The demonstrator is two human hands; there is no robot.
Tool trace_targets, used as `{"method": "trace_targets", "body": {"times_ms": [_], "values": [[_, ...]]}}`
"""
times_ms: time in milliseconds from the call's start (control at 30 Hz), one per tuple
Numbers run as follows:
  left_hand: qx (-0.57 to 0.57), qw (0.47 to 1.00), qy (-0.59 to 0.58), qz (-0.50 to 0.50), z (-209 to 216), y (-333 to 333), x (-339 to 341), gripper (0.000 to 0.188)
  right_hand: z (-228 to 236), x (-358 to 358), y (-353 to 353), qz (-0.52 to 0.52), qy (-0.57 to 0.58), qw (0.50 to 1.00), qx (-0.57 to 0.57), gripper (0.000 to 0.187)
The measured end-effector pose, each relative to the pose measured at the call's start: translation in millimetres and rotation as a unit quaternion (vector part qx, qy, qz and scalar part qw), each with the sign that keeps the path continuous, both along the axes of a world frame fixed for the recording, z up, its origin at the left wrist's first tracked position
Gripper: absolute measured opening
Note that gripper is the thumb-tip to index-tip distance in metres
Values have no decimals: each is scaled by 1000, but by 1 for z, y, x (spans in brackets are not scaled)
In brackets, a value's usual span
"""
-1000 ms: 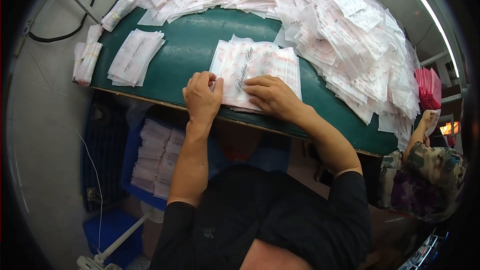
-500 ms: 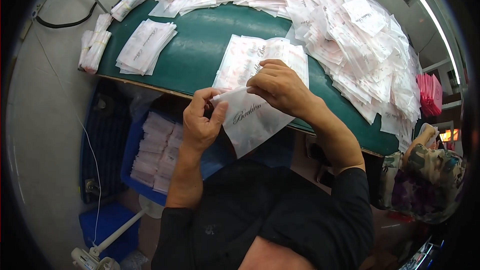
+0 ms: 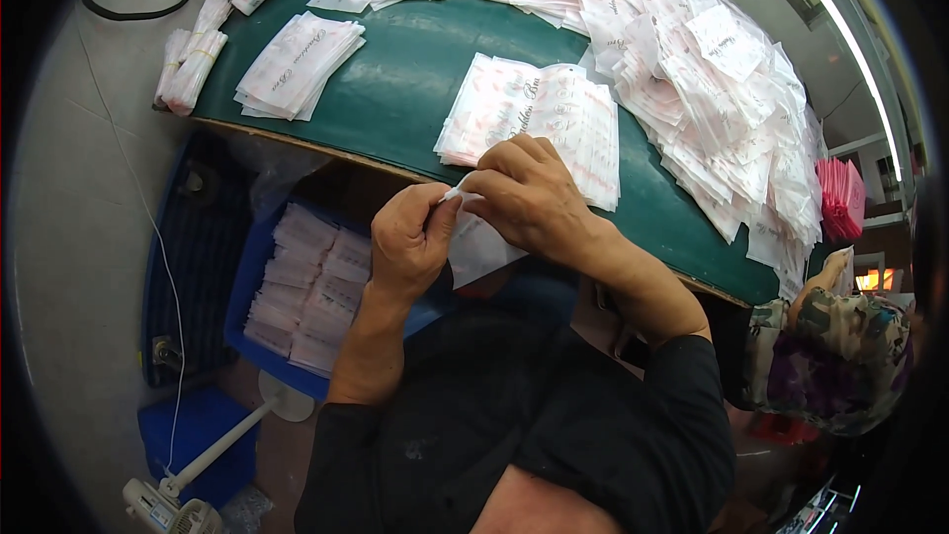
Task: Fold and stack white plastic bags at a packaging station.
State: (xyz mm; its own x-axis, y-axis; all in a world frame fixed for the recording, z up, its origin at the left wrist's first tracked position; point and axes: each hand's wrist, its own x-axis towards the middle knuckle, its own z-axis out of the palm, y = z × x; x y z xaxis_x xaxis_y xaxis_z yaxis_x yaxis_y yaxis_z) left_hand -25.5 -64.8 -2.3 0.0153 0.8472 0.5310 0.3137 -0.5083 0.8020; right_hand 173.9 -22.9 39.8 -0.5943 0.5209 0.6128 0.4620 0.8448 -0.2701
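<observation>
A translucent white plastic bag (image 3: 484, 253) hangs between my hands, just off the table's front edge. My left hand (image 3: 411, 235) pinches its upper edge between thumb and fingers. Close against it, my right hand (image 3: 534, 200) has its fingers curled at the same edge, with the fingertips nearly meeting the left thumb. The hands hide most of the bag's upper part. Just beyond the right hand, a stack of white bags with pink contents and dark script (image 3: 583, 129) lies on the green table (image 3: 415, 69).
A large heap of similar bags (image 3: 702, 109) covers the table's back and right. A smaller stack (image 3: 301, 64) and rubber-banded bundles (image 3: 198, 59) lie left. Below stand a blue crate of bags (image 3: 321, 287) and a fan (image 3: 168, 509). A co-worker's camouflage sleeve (image 3: 830, 346) shows at right.
My hands have come closer together and slightly lower. The bag, spread with its print showing before, is now mostly covered by my right hand. The whole view has shifted slightly.
</observation>
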Motion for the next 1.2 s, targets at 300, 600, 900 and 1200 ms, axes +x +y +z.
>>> {"method": "trace_targets", "body": {"times_ms": [300,600,900,1200], "values": [[127,985,104,-59,30,-5,-34,7,47,8,-16,142,-130,965,-180,21],[-163,918,-224,-282,23,-33,-68,76,16,18,-14,204,-31,855,-475,32],[-87,986,72,-121,-73,-46,-2,55,-13,-28,-9,322,486,474,-660,77],[-234,946,-198,-103,-21,19,29,16,-6,77,17,14,353,790,-501,18]]}}
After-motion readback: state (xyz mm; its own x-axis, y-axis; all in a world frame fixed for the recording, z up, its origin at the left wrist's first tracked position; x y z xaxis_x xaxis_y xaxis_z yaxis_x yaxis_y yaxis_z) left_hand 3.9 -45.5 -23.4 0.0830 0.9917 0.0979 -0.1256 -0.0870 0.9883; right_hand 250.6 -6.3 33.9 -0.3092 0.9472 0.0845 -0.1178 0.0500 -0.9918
